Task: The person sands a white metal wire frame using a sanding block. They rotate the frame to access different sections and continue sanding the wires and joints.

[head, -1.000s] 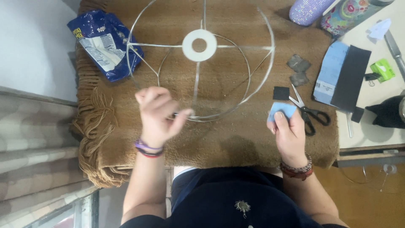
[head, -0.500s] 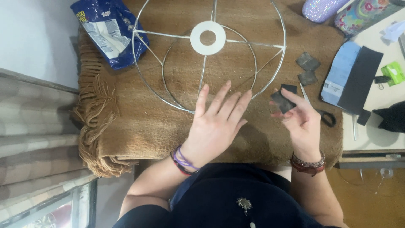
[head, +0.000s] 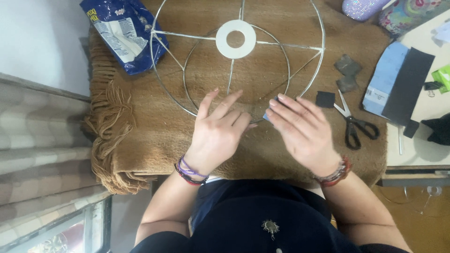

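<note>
A round wire lampshade frame (head: pixel 300 70) lies flat on a brown woven blanket (head: pixel 154 136) with a fringed left edge, spread over the counter (head: pixel 433 117). The frame is thin silvery metal: an outer ring, a smaller inner ring, straight spokes, and a flat white washer-like disc (head: pixel 236 39) at the centre. Both hands rest at its near rim. The left hand (head: pixel 218 133) lies palm down, fingers spread and loose, gripping nothing. The right hand (head: pixel 300 129) is also open and flat; under its fingertips peeks a small light-blue piece (head: pixel 267 115), touching the wire, though whether it is pinched cannot be told.

At the far left a crinkled glossy blue bag (head: pixel 124 33) with a white panel lies partly under the frame. Right of the frame sit a small black square (head: pixel 325 99), two grey scraps (head: pixel 348 72), black-handled scissors (head: pixel 354 124), and, on the pale counter, a light-blue sheet (head: pixel 384 77) beside a black sheet (head: pixel 408 84).
</note>
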